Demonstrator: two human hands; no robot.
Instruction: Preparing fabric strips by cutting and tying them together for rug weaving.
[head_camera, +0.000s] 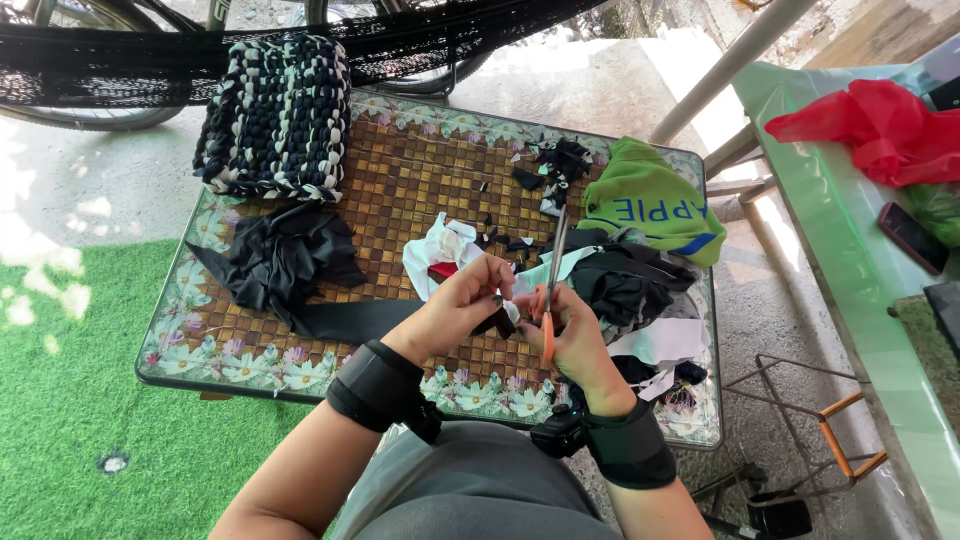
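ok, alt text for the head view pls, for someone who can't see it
Seen from above, a person's right hand works orange-handled scissors on a small dark fabric scrap pinched in the left hand, over a low table with a woven-pattern top. Around it lie black cloth, a black-and-white woven mat and a green garment.

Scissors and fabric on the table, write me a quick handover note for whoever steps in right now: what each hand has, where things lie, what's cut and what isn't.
Right hand: grips the orange-handled scissors, blades pointing away over the table.
Left hand: pinches a small dark fabric piece beside the scissors.
Layout: black cloth pile at left, woven black-and-white mat at the far left corner, green garment and dark cloth heap at right.
Done: small cut scraps lie scattered mid-table; white strips sit near the right edge.
Left: both cloth piles look uncut.
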